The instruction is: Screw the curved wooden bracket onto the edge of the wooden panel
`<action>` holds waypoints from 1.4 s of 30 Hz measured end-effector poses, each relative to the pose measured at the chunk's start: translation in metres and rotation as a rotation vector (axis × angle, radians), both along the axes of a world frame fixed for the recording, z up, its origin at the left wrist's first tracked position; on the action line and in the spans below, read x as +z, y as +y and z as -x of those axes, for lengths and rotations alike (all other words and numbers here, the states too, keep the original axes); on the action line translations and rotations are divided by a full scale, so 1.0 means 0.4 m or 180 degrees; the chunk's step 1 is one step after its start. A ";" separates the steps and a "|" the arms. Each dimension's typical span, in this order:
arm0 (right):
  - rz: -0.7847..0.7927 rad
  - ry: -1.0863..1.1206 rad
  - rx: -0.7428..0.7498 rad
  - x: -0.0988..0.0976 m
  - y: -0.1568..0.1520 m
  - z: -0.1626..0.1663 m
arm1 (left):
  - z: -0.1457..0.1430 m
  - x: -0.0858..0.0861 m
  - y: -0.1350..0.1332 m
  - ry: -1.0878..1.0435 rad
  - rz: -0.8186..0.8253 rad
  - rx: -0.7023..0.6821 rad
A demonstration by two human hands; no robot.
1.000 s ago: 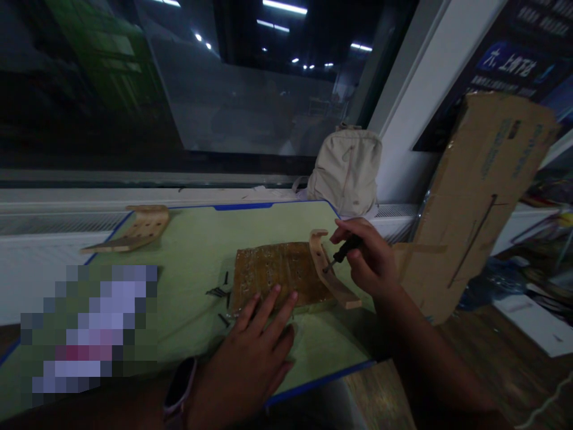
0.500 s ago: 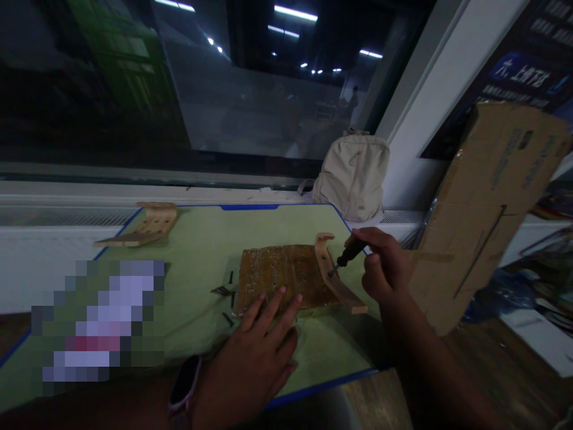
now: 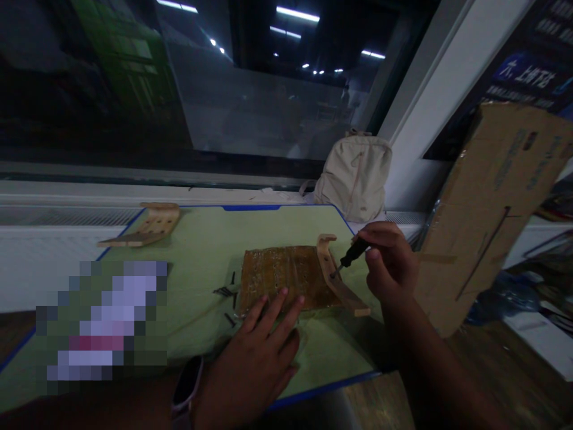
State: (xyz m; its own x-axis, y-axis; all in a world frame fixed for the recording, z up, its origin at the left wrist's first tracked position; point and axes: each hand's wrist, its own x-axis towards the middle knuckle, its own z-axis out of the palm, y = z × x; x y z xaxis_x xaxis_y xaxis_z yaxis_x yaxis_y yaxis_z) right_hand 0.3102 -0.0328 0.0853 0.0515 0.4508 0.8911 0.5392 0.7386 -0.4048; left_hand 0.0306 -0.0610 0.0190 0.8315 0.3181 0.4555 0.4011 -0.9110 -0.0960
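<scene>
Object (image 3: 107, 316) at left of the bench (image 3: 206, 230) is masked by pixelation. Dark screws (image 3: 222, 292), detail indistinct, lie beside a brown, glossy, film-wrapped slab (image 3: 282, 266). Left hand (image 3: 250, 364), fingers spread, rests on the slab's near edge, covering part of it. Pale, curved wooden bracket (image 3: 347, 297) with holes sits at the slab's right end, between the hands. Screwdriver (image 3: 356, 251), tip at the bracket, seating unclear, is pinched in the right hand (image 3: 391, 263).

L hand (image 3: 253, 361) palm-down w/ fingers (image 3: 276, 313) apart, R hand (image 3: 394, 263) half-curled
</scene>
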 end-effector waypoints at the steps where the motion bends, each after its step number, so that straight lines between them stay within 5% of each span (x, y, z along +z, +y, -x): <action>1: 0.0068 0.0044 0.0116 -0.001 -0.001 0.001 | 0.000 -0.001 0.000 0.0008 0.0012 0.0014; 6: 0.0475 0.0456 0.0570 -0.003 0.005 0.016 | -0.001 -0.003 0.003 0.0066 -0.0009 0.0054; 14: -0.0068 0.0085 -0.0090 0.007 0.011 0.006 | -0.007 0.008 -0.001 -0.0023 -0.0194 0.0105; 18: 0.0160 -0.0232 0.0165 0.003 -0.002 0.007 | -0.005 0.011 0.001 0.0005 -0.0198 0.0110; 35: 0.0762 0.0603 0.0738 0.001 -0.007 0.015 | -0.002 0.022 0.000 0.0114 -0.0108 0.0109; 42: 0.0300 0.0380 0.0244 0.013 -0.001 0.012 | -0.003 0.018 0.002 0.0087 -0.0020 0.0088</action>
State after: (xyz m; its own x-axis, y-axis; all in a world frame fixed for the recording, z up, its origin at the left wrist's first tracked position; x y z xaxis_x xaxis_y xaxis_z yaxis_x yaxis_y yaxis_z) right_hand 0.3056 -0.0333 0.0904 0.1168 0.5386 0.8344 0.4267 0.7314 -0.5319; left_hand 0.0317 -0.0602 0.0263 0.8346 0.3384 0.4347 0.4234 -0.8989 -0.1132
